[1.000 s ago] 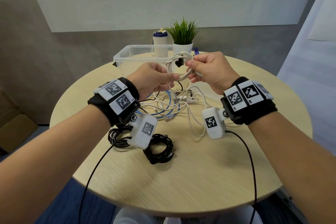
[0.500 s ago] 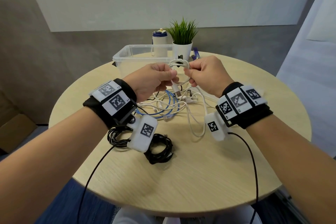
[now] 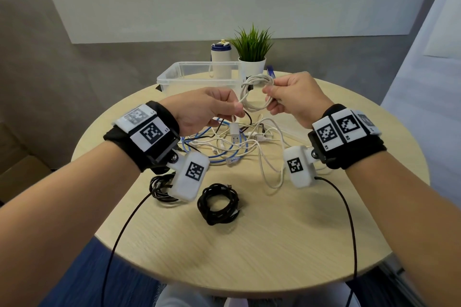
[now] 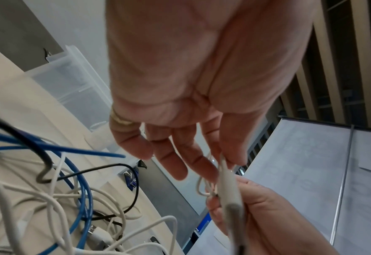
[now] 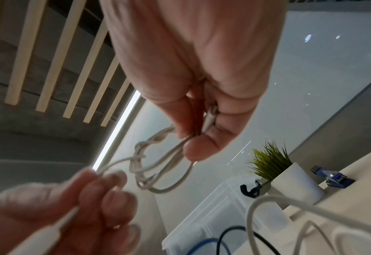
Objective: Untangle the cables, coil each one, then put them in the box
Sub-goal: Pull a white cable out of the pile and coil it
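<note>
Apart now, left hand [image 3: 208, 109] and right hand [image 3: 293, 98] pinch white cable [image 3: 254, 93].

Head downward; wrists upward, close.

Table [image 3: 249, 244] matt pale wood; box [image 3: 174, 77] clear plastic.

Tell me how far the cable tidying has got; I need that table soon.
Done: two black coils lie finished on the table, though not boxed. In hand: the right hand holds a white coil while the left hand pinches its loose USB end. Left: a tangle of white and blue cables is unsorted, and the box appears to hold no cables yet.
</note>
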Demonstrator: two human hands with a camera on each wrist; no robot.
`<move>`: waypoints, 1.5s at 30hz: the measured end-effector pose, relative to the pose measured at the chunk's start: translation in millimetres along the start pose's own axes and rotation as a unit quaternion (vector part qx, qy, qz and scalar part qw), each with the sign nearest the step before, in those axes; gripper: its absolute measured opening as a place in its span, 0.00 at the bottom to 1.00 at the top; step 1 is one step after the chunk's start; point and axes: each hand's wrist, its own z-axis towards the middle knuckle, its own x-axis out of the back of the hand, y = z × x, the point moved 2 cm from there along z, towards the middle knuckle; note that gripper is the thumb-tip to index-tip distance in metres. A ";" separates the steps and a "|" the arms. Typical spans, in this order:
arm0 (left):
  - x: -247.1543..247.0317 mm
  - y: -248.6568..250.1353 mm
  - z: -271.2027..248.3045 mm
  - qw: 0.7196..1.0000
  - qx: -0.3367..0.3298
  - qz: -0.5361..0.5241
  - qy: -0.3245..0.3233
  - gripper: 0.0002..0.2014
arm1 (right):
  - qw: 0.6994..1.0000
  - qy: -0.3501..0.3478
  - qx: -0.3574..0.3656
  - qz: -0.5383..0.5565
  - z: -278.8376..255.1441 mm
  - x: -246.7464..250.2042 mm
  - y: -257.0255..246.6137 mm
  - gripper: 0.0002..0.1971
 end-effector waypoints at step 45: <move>-23.3 -12.2 10.8 0.946 -0.087 -0.297 0.097 0.08 | 0.980 0.027 -0.025 0.194 -9.4 -8.9 -13.3 0.04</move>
